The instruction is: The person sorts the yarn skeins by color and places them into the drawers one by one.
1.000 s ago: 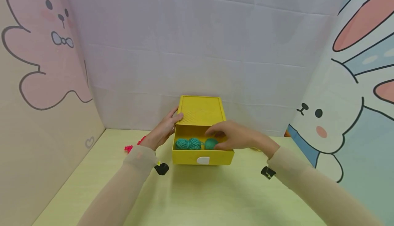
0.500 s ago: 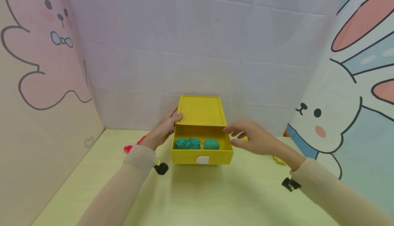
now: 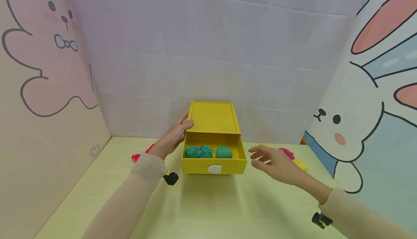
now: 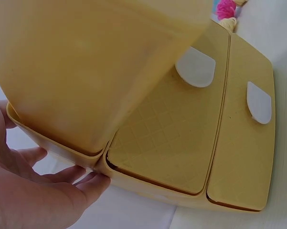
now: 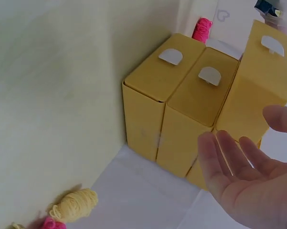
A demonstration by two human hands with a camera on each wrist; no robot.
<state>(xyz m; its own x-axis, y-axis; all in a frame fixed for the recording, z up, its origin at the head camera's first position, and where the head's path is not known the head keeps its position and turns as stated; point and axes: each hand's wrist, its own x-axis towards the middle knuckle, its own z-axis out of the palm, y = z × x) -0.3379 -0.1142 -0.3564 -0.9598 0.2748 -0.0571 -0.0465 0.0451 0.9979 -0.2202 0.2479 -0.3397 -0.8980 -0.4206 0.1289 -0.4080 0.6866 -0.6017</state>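
R hand (image 3: 277,165) (empty, fingers loose) has left the drawer (image 3: 195,167), teal ball (image 3: 224,152) staying inside, w/ L hand (image 3: 172,137) holding yellow cabinet (image 3: 213,114).

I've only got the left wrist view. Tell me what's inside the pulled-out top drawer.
Observer: From the head view, the yellow drawer has a round teal ball toward its right side and more teal yarn to the left.

Operator: Give me the right hand's position.

Observer: The right hand is off to the right of the drawer, apart from it and holding nothing.

Operator: Report anything on the far side of the left hand, away from the drawer.

Observer: There is pink yarn to the left of the left hand, partly hidden behind the wrist in the head view.
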